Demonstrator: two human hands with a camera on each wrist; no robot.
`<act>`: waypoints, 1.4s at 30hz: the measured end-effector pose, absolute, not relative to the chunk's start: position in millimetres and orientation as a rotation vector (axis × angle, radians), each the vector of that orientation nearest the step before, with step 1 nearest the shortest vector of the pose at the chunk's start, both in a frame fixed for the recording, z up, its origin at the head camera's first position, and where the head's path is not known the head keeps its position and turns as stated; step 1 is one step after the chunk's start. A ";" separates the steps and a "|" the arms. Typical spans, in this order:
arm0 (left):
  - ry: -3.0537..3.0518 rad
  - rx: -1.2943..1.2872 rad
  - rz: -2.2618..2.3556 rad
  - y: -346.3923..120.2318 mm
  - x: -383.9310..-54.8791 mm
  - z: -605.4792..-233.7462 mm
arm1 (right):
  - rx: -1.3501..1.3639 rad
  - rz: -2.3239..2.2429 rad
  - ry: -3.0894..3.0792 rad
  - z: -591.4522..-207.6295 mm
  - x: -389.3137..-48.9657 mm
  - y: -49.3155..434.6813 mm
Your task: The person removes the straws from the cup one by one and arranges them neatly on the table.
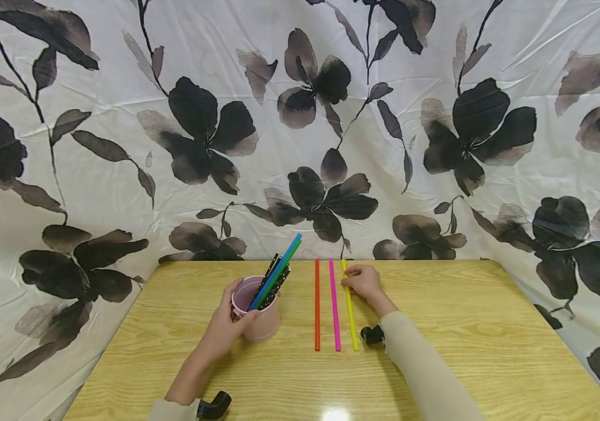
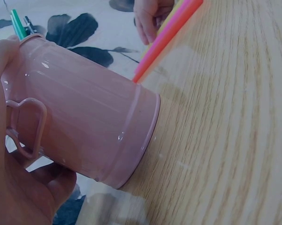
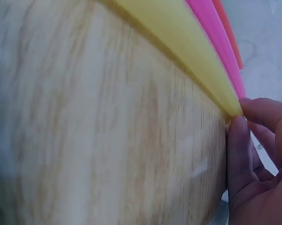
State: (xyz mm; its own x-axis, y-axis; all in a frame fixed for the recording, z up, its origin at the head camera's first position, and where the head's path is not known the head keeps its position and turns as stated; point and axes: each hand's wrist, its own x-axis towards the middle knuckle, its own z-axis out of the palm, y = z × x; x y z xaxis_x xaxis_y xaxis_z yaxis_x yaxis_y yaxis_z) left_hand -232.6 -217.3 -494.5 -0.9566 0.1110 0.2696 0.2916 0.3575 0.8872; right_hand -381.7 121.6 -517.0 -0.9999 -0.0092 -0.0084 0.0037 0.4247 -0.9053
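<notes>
My left hand (image 1: pixel 224 327) grips the pink bucket-shaped cup (image 1: pixel 262 325) near its rim, thumb at the front and fingers round the far side. In the left wrist view a small heart-shaped handle (image 2: pixel 39 133) shows on the cup's side. Inside the cup lean a blue straw (image 1: pixel 279 266), a green straw (image 1: pixel 285 271) and several dark speckled sticks (image 1: pixel 282 279). At the right, my right hand (image 1: pixel 365 282) pinches the yellow straw (image 1: pixel 351 316) near its far end between thumb and index finger. This straw lies along the table top.
Left of the yellow straw lie a pink straw (image 1: pixel 334 310) and a red straw (image 1: pixel 317 310), roughly parallel on the wooden table (image 1: pixel 289 386). A floral cloth (image 1: pixel 326 134) hangs behind the table's back edge. Dark wrist devices sit on both sleeves.
</notes>
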 end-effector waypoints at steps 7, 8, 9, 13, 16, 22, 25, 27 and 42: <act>-2.463 -0.365 -1.632 -217.5 -231.5 -490.3 | 0.018 -1.689 2.644 -516.2 -382.9 120.4; -2.466 -0.365 -1.624 -217.7 -231.8 -490.6 | 0.016 -1.688 2.644 -516.0 -382.7 120.2; -2.467 -0.362 -1.625 -217.6 -231.8 -490.6 | 0.013 -1.684 2.646 -516.1 -382.6 119.9; -2.467 -0.356 -1.626 -218.3 -233.8 -496.2 | 0.015 -1.660 2.660 -516.9 -380.6 119.7; -2.464 -0.352 -1.635 -217.8 -233.0 -496.7 | 0.016 -1.660 2.663 -517.1 -379.2 119.8; -2.471 -0.351 -1.645 -215.3 -231.0 -488.2 | 0.016 -1.694 2.650 -514.1 -378.9 120.1; -2.476 -0.370 -1.656 -212.3 -225.4 -475.8 | 0.010 -1.692 2.653 -513.4 -379.3 120.5; -2.485 -0.375 -1.657 -210.1 -221.3 -467.8 | 0.004 -1.690 2.656 -513.2 -379.1 120.8; -2.496 -0.366 -1.635 -206.3 -214.5 -456.4 | 0.004 -1.722 2.661 -517.0 -379.9 119.9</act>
State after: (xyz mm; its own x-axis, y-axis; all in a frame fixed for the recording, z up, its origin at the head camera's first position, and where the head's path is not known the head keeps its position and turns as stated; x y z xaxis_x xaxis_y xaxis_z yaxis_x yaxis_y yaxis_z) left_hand -214.5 -206.3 -456.4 -0.9613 0.1281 0.2439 0.2748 0.3818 0.8824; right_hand -379.9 119.9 -517.0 -0.9996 0.0174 0.0226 -0.0135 0.4099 -0.9120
